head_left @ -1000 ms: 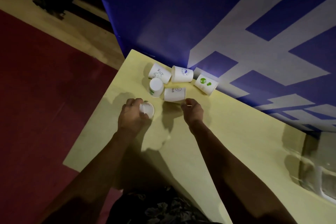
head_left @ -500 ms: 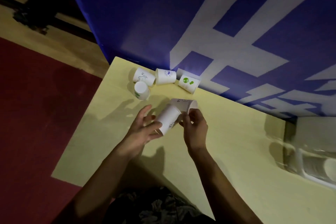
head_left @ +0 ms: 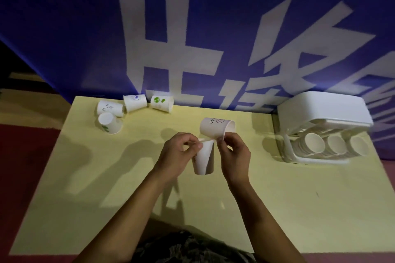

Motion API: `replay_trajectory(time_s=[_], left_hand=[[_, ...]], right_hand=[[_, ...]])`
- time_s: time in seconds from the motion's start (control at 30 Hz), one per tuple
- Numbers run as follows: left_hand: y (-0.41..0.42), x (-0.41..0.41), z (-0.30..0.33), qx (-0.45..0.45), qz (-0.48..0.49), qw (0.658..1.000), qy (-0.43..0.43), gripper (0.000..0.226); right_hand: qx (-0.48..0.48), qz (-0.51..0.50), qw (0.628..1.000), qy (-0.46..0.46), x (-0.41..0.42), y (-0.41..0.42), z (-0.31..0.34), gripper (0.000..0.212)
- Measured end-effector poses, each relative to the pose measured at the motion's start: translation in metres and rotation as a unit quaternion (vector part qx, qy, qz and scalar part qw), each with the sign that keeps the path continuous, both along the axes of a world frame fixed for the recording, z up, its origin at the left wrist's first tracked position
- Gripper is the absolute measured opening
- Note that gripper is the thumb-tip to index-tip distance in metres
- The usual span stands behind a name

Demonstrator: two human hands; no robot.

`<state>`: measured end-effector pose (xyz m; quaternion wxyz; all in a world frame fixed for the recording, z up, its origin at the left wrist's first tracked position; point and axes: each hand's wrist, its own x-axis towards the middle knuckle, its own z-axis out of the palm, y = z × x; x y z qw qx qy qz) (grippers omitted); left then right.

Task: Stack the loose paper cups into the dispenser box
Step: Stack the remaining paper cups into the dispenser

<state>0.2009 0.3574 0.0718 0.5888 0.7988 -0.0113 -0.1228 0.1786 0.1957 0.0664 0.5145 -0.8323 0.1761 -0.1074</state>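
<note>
My left hand (head_left: 180, 151) pinches the rim of an upright white paper cup (head_left: 204, 159) over the middle of the yellow table (head_left: 277, 198). My right hand (head_left: 234, 153) grips the rim of a second cup with a smiley print (head_left: 215, 127), tipped on its side just above the first. The white dispenser box (head_left: 320, 111) stands at the back right, its lid raised over three rows of stacked cups (head_left: 335, 145). Several loose cups lie at the back left: one with a green mark (head_left: 161, 103), one with a blue mark (head_left: 135, 102), one with a line drawing (head_left: 109, 108), one upside down (head_left: 109, 123).
A blue banner with large white characters (head_left: 192, 38) rises right behind the table's far edge. Red floor (head_left: 25, 156) lies past the table's left edge. The near half of the tabletop shows only my forearms and their shadows.
Both hands lifted a cup each from the pile and carried them toward the table's middle. The left cup turned upright. The camera swung right, bringing the dispenser box fully into view.
</note>
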Motion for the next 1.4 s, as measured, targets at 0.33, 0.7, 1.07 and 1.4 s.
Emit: replay_trajectory(time_s=[0.33, 0.7, 1.07, 1.4], left_hand=[[-0.167, -0.016, 0.019, 0.186, 0.001, 0.961, -0.202, 0.008], [-0.369, -0.036, 0.031, 0.194, -0.061, 0.952, -0.23, 0.019], [-0.446, -0.006, -0.005, 0.388, -0.191, 0.892, -0.132, 0.024], [-0.462, 0.004, -0.046, 0.431, -0.218, 0.871, -0.086, 0.026]], right_hand=[[-0.168, 0.006, 0.982, -0.081, -0.041, -0.204, 0.015, 0.01], [-0.275, -0.013, 0.961, -0.04, -0.058, -0.394, 0.013, 0.017], [-0.331, 0.103, 0.935, 0.075, -0.029, -0.448, -0.026, 0.017], [-0.353, 0.185, 0.908, 0.131, -0.012, -0.457, -0.058, 0.017]])
